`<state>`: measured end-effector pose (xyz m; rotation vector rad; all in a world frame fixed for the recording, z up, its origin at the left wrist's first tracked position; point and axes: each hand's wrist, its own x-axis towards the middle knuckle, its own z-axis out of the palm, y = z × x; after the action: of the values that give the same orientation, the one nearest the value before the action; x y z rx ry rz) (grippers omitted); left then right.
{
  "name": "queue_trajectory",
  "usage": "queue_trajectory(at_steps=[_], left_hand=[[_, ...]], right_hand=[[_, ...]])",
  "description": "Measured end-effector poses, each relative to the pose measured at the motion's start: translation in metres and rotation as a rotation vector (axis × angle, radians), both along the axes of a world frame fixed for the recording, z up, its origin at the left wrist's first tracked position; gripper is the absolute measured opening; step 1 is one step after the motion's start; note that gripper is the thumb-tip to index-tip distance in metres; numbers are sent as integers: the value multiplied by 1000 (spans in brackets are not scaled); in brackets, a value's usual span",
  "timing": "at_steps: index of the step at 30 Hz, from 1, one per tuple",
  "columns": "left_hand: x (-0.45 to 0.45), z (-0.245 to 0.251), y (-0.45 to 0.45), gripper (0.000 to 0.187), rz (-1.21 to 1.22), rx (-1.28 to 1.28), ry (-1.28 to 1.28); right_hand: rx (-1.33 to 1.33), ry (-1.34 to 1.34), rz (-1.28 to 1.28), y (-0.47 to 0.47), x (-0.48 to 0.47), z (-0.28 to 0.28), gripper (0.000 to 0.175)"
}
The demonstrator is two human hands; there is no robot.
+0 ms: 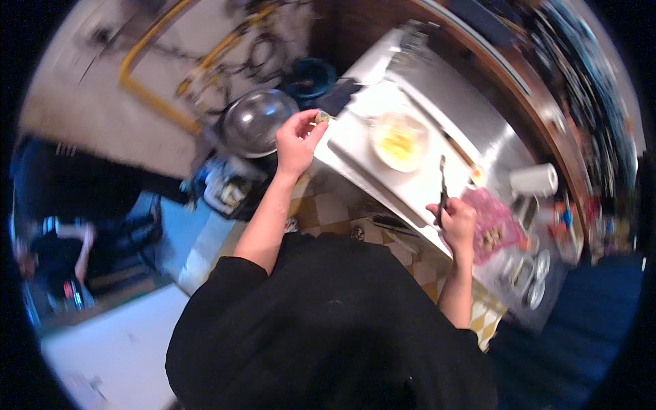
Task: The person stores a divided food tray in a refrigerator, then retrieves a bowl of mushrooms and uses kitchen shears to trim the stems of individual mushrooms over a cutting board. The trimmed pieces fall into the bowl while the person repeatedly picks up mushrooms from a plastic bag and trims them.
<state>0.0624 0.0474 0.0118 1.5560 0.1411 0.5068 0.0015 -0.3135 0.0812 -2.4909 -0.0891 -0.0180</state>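
Between the thumb and fingertips of my left hand is a small, round, pale greenish piece, too blurred to name. It is held up near the left edge of the white worktop. My right hand grips a slim tool with a black handle; its narrow metal end points away from me, and I cannot tell whether it is a peeler or a small knife. Between the hands, a pale bowl stands on a white cutting board, with yellow pieces inside.
A pink plastic bag holding small pale pieces lies right of my right hand, near a white paper roll. Left of my left hand is a large metal bowl. Yellow pipes run along the wall. Another person is far left.
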Motion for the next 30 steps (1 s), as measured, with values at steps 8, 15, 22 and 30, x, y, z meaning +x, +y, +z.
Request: queue_trajectory(at_steps=[8, 15, 22, 30], left_hand=[[-149, -126, 220, 50, 551, 112, 342], [-280, -190, 271, 70, 833, 24, 729], [-400, -173, 256, 43, 942, -99, 721], [-283, -87, 233, 27, 701, -55, 443]], right_hand=[[-123, -220, 759, 196, 26, 2, 44], [-175, -514, 1038, 412, 39, -32, 62], [-264, -535, 1038, 499, 41, -49, 81], [47, -359, 798, 428, 65, -30, 84]])
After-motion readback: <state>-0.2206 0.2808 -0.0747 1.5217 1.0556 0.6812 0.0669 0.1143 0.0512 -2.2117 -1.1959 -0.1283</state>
